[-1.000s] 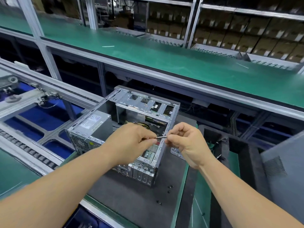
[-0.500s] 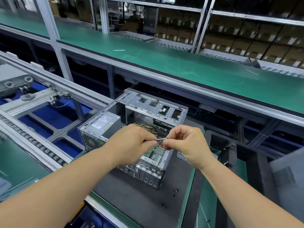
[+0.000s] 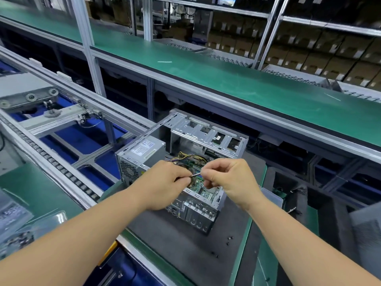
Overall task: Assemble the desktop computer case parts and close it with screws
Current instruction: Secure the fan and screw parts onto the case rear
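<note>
An open silver desktop case [image 3: 208, 133] lies on a dark mat [image 3: 181, 244], its side off, showing the power supply [image 3: 144, 150], coloured cables and the green motherboard [image 3: 201, 187]. Both hands hover over the case opening. My left hand [image 3: 162, 184] grips a thin metal shaft [image 3: 194, 176], most likely a screwdriver, with only the tip end showing. My right hand [image 3: 228, 180] pinches that tip between thumb and fingers. Whether a screw sits at the tip is hidden. A few small black screws [image 3: 228, 240] lie loose on the mat near the case.
A roller conveyor [image 3: 51, 159] with blue frame openings runs on the left. A long green shelf [image 3: 226, 79] spans behind the case. Clear plastic trays of parts [image 3: 18, 228] sit at lower left. A grey side panel [image 3: 367, 228] stands at the right edge beside black foam [image 3: 299, 203].
My head has tilted up and the view shifted, so the case sits lower right in the frame. Both hands stay together on the metal shaft, the right fingers slightly closer to the left hand.
</note>
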